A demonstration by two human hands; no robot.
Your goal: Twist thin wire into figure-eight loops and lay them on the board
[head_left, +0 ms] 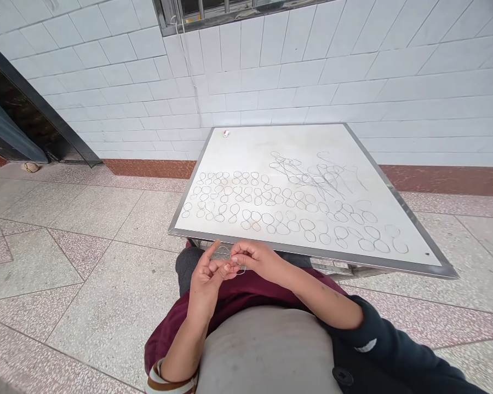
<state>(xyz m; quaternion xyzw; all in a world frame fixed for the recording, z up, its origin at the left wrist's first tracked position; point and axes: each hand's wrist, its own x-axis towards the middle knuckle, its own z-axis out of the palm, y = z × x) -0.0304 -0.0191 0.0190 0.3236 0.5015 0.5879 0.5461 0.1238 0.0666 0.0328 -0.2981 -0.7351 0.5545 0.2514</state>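
Just off the near edge of the table, a thin wire loop (241, 272) is pinched between my two hands. My left hand (207, 276) holds it between thumb and fingers, with the index finger stretched out. From the right, my right hand (257, 258) grips the same wire with its fingertips. Part of the wire is covered by the fingers. On the white table (246, 145) lie rows of figure-eight wire loops (308, 230). Behind them is a tangled pile of wire pieces (312, 172).
A small white and red object (225, 133) sits at the table's far left corner. The table has a grey metal rim and stands by a white tiled wall (263, 82). A dark doorway (28, 115) is at the left, with a sandal (30, 167) beside it.
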